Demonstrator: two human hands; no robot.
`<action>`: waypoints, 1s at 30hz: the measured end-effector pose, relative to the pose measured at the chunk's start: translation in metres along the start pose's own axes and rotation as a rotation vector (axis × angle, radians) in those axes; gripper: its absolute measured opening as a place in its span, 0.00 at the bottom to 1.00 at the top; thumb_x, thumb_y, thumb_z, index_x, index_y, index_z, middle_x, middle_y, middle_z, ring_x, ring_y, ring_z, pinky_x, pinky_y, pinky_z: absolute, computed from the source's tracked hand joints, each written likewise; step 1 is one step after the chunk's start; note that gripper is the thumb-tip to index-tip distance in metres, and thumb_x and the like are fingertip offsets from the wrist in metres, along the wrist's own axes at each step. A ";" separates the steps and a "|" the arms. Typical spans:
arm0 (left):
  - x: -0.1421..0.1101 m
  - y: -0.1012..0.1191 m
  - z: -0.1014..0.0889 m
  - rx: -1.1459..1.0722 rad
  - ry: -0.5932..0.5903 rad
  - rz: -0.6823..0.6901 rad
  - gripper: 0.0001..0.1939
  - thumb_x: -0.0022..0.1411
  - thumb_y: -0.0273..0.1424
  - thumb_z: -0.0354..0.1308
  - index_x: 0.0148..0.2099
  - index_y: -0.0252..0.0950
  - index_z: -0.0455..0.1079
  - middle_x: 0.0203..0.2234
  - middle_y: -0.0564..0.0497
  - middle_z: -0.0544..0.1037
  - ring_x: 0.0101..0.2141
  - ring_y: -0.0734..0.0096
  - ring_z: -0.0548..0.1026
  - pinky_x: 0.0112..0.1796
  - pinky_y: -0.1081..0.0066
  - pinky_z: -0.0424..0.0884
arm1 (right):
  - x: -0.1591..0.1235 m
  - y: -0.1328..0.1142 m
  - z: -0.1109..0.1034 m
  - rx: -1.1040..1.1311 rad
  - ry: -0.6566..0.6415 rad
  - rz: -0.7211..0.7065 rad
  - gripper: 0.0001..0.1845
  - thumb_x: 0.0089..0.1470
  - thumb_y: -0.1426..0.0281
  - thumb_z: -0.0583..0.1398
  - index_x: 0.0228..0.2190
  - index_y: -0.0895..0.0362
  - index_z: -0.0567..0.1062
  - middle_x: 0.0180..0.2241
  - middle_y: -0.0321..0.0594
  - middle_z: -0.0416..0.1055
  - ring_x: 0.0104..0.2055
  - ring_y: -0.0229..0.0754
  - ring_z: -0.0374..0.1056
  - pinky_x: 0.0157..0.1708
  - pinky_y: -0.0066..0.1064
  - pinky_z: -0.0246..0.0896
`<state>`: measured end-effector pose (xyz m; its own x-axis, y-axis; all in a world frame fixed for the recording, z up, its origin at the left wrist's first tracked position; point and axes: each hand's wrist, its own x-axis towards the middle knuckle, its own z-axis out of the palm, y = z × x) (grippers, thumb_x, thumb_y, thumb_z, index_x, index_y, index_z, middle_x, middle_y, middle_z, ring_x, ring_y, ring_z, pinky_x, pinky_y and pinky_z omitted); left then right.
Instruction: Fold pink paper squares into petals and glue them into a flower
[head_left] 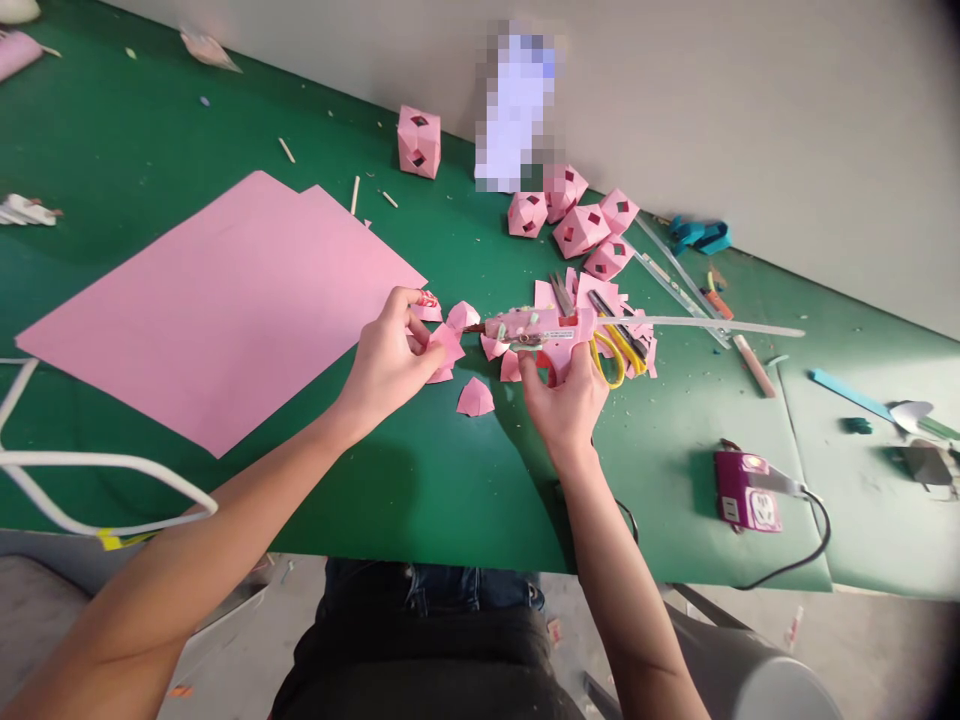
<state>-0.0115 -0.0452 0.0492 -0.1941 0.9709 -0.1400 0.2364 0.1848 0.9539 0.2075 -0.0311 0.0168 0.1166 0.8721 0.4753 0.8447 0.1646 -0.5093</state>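
My right hand [566,395] is closed round the handle of a pink hot glue gun [536,325], and a long glue stick [697,324] juts from its back end. The gun's nozzle points left, close to a small folded pink paper piece [448,350] pinched in my left hand [394,345]. Whether the nozzle touches the paper I cannot tell. Below it on the table lies another folded pink paper piece [475,397]. Several more such pieces sit around and under the gun, partly hidden by it.
Large pink paper sheets [225,300] lie left. Yellow-handled scissors [611,360], a cutter [619,325] and paper scraps [600,290] are behind the gun. Finished-looking pink paper shapes [581,231] stand by the wall. A purple power socket [748,490] with a cord is at right; a white cable [112,462] loops at left.
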 end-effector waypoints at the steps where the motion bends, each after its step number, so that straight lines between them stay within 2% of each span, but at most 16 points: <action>1: 0.000 0.000 0.000 -0.006 -0.002 -0.001 0.25 0.52 0.20 0.63 0.52 0.41 0.65 0.27 0.60 0.72 0.26 0.69 0.81 0.23 0.76 0.79 | 0.000 -0.001 0.000 0.002 -0.003 0.005 0.18 0.56 0.54 0.60 0.29 0.48 0.56 0.20 0.30 0.62 0.22 0.41 0.60 0.25 0.32 0.54; 5: 0.000 -0.002 0.000 -0.003 -0.001 0.017 0.25 0.52 0.20 0.64 0.51 0.42 0.65 0.27 0.60 0.72 0.26 0.69 0.82 0.23 0.76 0.79 | 0.000 -0.001 0.000 0.012 -0.018 0.000 0.15 0.56 0.56 0.58 0.29 0.48 0.57 0.21 0.30 0.62 0.22 0.41 0.60 0.25 0.33 0.54; 10: 0.000 -0.004 -0.001 -0.004 -0.007 0.042 0.24 0.53 0.21 0.63 0.51 0.42 0.65 0.28 0.60 0.72 0.26 0.69 0.82 0.23 0.76 0.78 | 0.000 -0.002 -0.001 0.010 -0.016 0.022 0.17 0.54 0.55 0.59 0.28 0.48 0.55 0.19 0.29 0.61 0.21 0.40 0.58 0.25 0.33 0.54; 22: 0.000 -0.004 0.000 -0.062 -0.032 0.004 0.25 0.53 0.22 0.63 0.52 0.41 0.64 0.29 0.60 0.71 0.27 0.67 0.84 0.23 0.74 0.81 | -0.001 -0.002 0.002 -0.041 -0.041 0.024 0.15 0.53 0.55 0.58 0.28 0.48 0.57 0.18 0.30 0.62 0.21 0.42 0.62 0.25 0.33 0.55; 27: 0.000 -0.001 0.001 -0.052 -0.023 0.004 0.25 0.52 0.20 0.63 0.51 0.41 0.65 0.28 0.60 0.71 0.26 0.70 0.82 0.22 0.78 0.78 | -0.001 -0.001 0.000 -0.087 0.024 -0.008 0.14 0.55 0.56 0.56 0.28 0.48 0.57 0.20 0.32 0.64 0.23 0.43 0.64 0.25 0.33 0.53; 30: 0.001 0.000 0.001 -0.037 -0.014 0.005 0.25 0.51 0.20 0.63 0.50 0.41 0.64 0.27 0.61 0.71 0.26 0.71 0.81 0.21 0.79 0.76 | 0.000 0.000 -0.002 -0.083 0.058 -0.018 0.13 0.54 0.57 0.57 0.28 0.48 0.58 0.19 0.30 0.62 0.21 0.41 0.62 0.24 0.33 0.53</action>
<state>-0.0104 -0.0445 0.0490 -0.1799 0.9739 -0.1386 0.2020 0.1745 0.9637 0.2082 -0.0322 0.0181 0.1295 0.8408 0.5256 0.8868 0.1389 -0.4408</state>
